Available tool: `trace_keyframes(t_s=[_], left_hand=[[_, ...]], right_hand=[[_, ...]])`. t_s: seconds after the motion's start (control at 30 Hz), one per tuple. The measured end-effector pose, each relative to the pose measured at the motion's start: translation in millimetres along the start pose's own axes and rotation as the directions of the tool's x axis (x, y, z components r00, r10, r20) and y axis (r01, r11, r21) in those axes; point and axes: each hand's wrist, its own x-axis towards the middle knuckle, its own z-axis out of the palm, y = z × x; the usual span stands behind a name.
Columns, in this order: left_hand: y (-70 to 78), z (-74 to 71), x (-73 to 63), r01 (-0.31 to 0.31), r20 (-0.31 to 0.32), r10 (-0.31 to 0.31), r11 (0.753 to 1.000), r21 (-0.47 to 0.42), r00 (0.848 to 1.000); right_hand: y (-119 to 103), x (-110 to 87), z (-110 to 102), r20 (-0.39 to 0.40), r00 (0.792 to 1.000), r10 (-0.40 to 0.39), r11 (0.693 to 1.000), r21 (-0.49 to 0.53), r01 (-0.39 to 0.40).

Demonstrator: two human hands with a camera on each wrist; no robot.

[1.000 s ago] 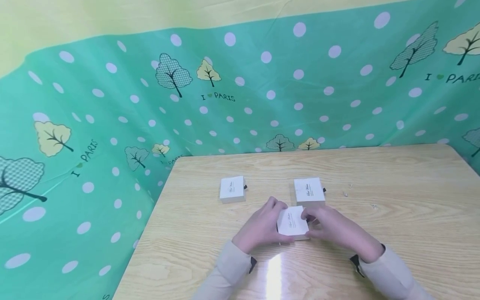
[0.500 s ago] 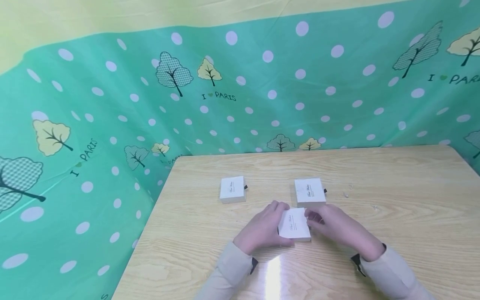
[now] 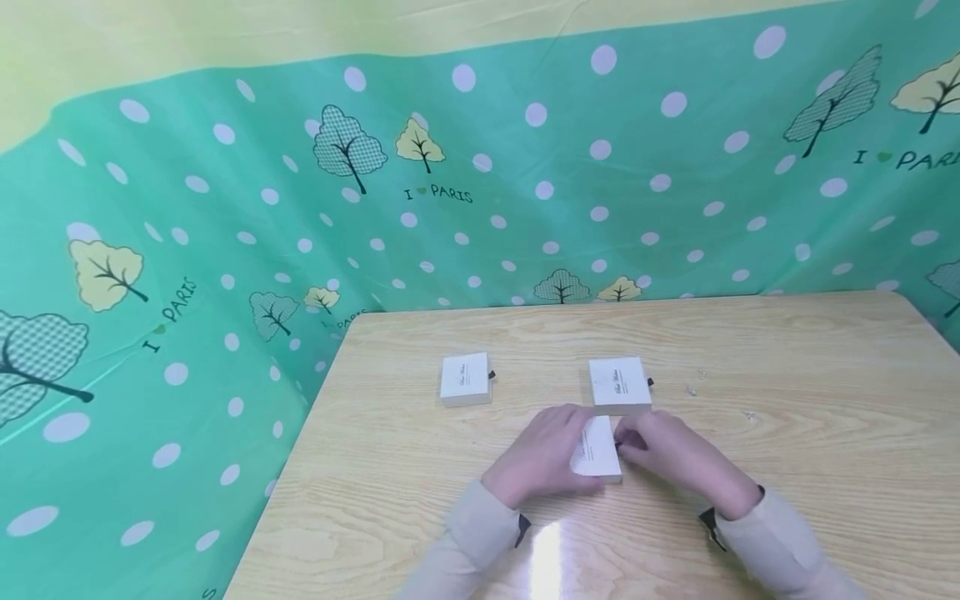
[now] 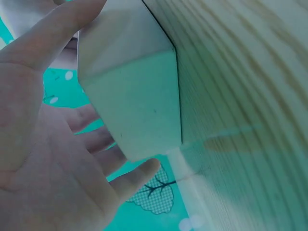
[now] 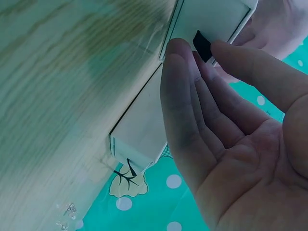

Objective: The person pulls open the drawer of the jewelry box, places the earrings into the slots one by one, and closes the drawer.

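Observation:
A small white drawer-style box (image 3: pixel 602 450) with dark printed script on its lid lies on the table in front of the person. My left hand (image 3: pixel 543 454) grips it from the left, covering part of the lid, thumb along the near side and fingers at the far side. In the left wrist view the plain end of the box (image 4: pixel 137 106) faces the palm. From the right, my right hand (image 3: pixel 678 454) pinches the black ribbon tab (image 5: pixel 202 45) between thumb and fingers. Just behind, a second white box (image 3: pixel 619 379) sits with its own tab to the right.
A third white box (image 3: pixel 465 375) stands further left on the wooden table (image 3: pixel 375 467). Several small clear scraps (image 3: pixel 692 389) lie right of the boxes. A green dotted cloth (image 3: pixel 480 225) hangs behind the table.
My left hand has slid rightward over the lid. My right hand has gone from the box's right edge to its tab. The box has shifted slightly right.

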Motion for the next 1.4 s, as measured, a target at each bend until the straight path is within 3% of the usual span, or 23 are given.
trace_keyframes(t_s=[0.43,0.83,1.23,1.4], left_hand=[[7.9,3.8,6.5,-0.016,-0.004,0.016,0.999,0.031,1.000],[7.2,4.1,6.0,-0.022,-0.014,0.023,0.999,0.027,1.000],[4.2,2.2,5.5,-0.011,0.001,0.011,1.000,0.008,1.000],[1.6,3.0,5.9,0.007,0.013,-0.007,1.000,-0.007,1.000]], right_hand=[[0.6,4.3,4.1,0.012,1.000,-0.006,1.000,-0.004,0.006],[-0.9,8.3,9.9,-0.055,0.998,0.023,0.999,-0.041,-0.026],[-2.6,9.1,11.0,-0.078,0.997,0.025,0.994,-0.104,-0.033],[-0.4,9.4,10.2,-0.068,0.996,0.051,0.995,-0.086,-0.057]])
